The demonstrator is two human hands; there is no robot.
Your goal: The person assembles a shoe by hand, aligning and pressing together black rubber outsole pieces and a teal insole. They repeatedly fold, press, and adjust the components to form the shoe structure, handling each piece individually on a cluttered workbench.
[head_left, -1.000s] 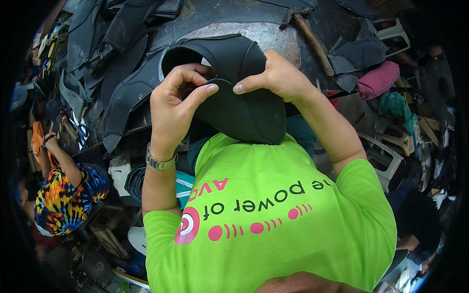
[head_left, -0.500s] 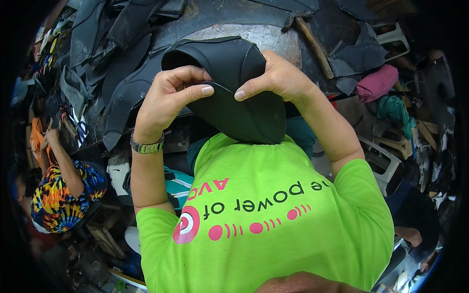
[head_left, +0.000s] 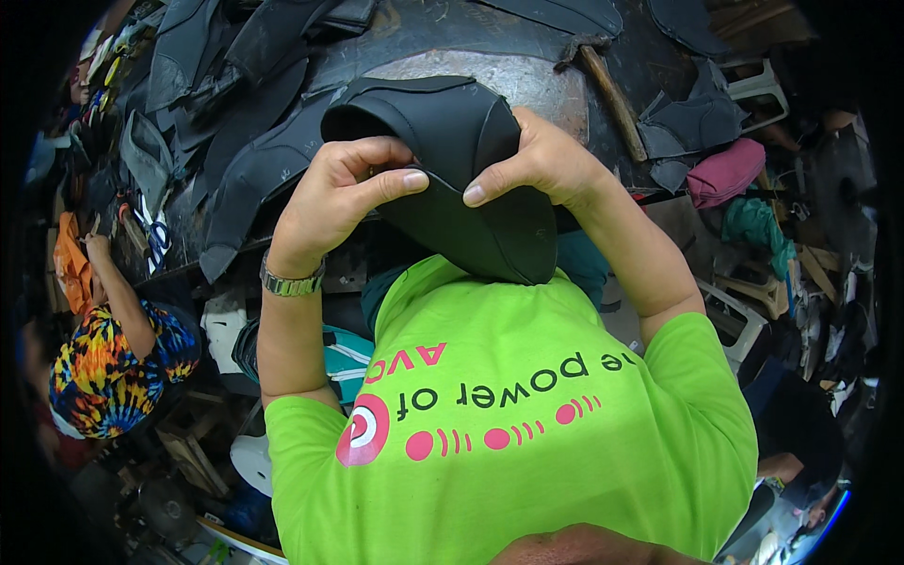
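Observation:
A black shoe upper (head_left: pixel 461 132) with stitched seams is held up in front of my chest, its lower tip against my green shirt. My left hand (head_left: pixel 353 188) grips its left edge at a seam, thumb and fingers pinching the material. On the other side, my right hand (head_left: pixel 537 165) is closed round the upper, thumb pressed on the front near the same seam and the fingers hidden behind. Both thumbs lie close together with a short stretch of seam between them. A metal-band watch is on my left wrist.
Beyond my hands is a dark worktable (head_left: pixel 405 38) with a pile of black cut pieces (head_left: pixel 226 113) at the left. A hammer (head_left: pixel 612 99) and more black pieces (head_left: pixel 692 118) lie right. A pink cloth bundle (head_left: pixel 727 173) sits at the right edge. Another person in a colourful shirt (head_left: pixel 113 372) works at left.
The view has shifted slightly. My hands keep nearly the same hold on the shoe upper, with the left thumb and fingers a little closer to the right thumb.

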